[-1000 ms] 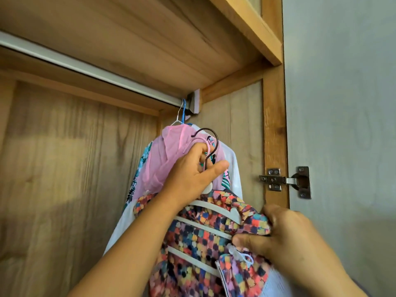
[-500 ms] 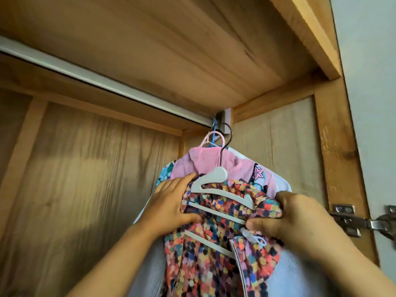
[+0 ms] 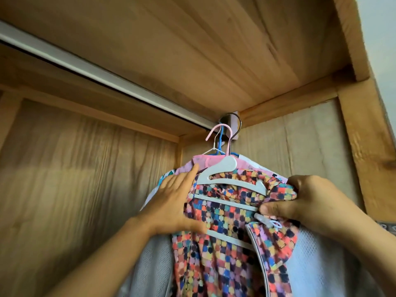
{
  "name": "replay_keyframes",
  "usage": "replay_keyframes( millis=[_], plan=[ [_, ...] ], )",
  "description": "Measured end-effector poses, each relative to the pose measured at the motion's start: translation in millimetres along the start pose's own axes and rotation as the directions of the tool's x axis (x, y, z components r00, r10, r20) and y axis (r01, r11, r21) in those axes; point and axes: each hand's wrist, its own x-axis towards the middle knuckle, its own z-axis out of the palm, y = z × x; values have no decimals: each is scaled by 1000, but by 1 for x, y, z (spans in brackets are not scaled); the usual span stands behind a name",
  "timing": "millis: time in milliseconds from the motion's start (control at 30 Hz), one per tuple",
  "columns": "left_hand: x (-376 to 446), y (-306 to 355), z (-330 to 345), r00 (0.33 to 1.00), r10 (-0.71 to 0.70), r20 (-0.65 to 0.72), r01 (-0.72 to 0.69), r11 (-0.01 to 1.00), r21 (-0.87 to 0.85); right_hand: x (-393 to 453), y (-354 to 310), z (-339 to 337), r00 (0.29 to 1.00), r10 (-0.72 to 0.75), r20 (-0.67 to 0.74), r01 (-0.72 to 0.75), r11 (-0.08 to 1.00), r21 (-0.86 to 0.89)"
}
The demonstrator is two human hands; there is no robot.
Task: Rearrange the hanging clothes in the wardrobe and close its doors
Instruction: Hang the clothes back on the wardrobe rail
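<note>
1. Head view: light wooden wardrobe (image 3: 192, 50), white metal rail (image 3: 102, 79) under its top panel.
2. Multicoloured checked fabric garment (image 3: 225, 243) on white tiered plastic hanger (image 3: 227, 170), hooked at rail's right end.
3. Left hand (image 3: 177, 202) flat, fingers straight, pressing garment's left edge.
4. Right hand (image 3: 300, 200) pinches garment's right shoulder.

Rail (image 3: 102, 71): under the wardrobe top, running left to right.
Hangers (image 3: 222, 142): at the rail's right end.
Front garment (image 3: 225, 243): before the others, between left hand (image 3: 177, 202) and right hand (image 3: 300, 202).
</note>
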Motion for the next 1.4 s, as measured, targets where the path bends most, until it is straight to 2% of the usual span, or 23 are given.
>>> replay_keyframes(
  millis=[67,167,267,500,633,767,867,967,1067,1200,1400],
  plan=[
    [-4,-5,14,1000,12,23,-15,994,113,2,1,2,1000,6,-4,-6,999,-36],
    [-5,-18,39,978,130,-160,-80,955,285,4,2,6,1000,8,3,-8,995,-98],
    [3,-22,40,965,98,-243,-32,965,260,11,-1,9,1000,-12,-6,11,996,-93],
    [29,-38,22,976,3,-218,41,979,201,44,-22,8,995,-30,-93,17,990,-137],
    [44,-51,9,968,-34,-248,103,958,268,67,-34,14,993,-32,-111,24,997,-78],
    [54,-67,-1,972,-81,-219,146,942,302,87,-43,26,992,-6,-123,1,999,-42],
    [60,-75,-10,975,-84,-208,137,956,258,98,-49,28,990,15,-140,-21,999,-37],
    [64,-79,-13,981,-101,-166,125,982,141,108,-52,32,988,12,-157,-18,999,-38],
    [63,-83,-9,985,-106,-133,115,991,61,114,-54,44,991,2,-133,-18,993,-118],
    [51,-90,8,986,-164,-11,164,984,72,114,-54,53,995,-2,-98,-27,954,-298],
    [45,-90,25,985,-172,-13,172,985,-12,103,-58,48,981,-173,-93,98,842,-530]
  ],
)
